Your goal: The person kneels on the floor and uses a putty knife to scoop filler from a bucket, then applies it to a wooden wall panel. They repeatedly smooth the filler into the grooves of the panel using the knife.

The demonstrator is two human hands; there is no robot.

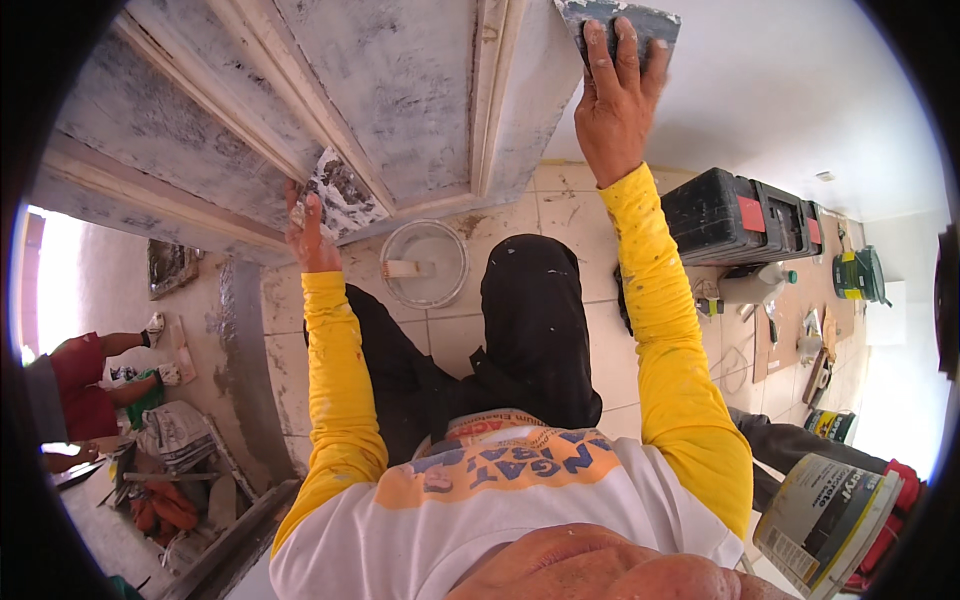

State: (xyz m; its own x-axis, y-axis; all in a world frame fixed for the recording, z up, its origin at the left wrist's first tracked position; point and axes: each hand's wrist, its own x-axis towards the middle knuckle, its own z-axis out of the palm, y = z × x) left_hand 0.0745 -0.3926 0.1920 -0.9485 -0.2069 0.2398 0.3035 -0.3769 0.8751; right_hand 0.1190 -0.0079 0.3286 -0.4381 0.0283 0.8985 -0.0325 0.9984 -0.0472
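Note:
My left hand [314,238] grips a small flat plate [345,192] smeared with white putty, close to the lower end of a panelled door [400,90]. The door has raised pale mouldings and patchy grey-white filler over its faces. High up on the right, my right hand [615,115] holds a dark flat rectangular spreader [640,38] against the door's outer edge, fingers laid across it. Its thumb side is partly hidden. Between my knees and the door, a round whitish tub [463,262] stands on the tiles with a pale handled tool [405,269] inside.
A black toolbox [725,215] lies right of my arm, near a jug [752,284] and a green bucket [855,275]. A labelled pail [825,520] sits at lower right. Another person in red shorts [82,385] is at left, by bags [178,435] and orange gloves [163,508].

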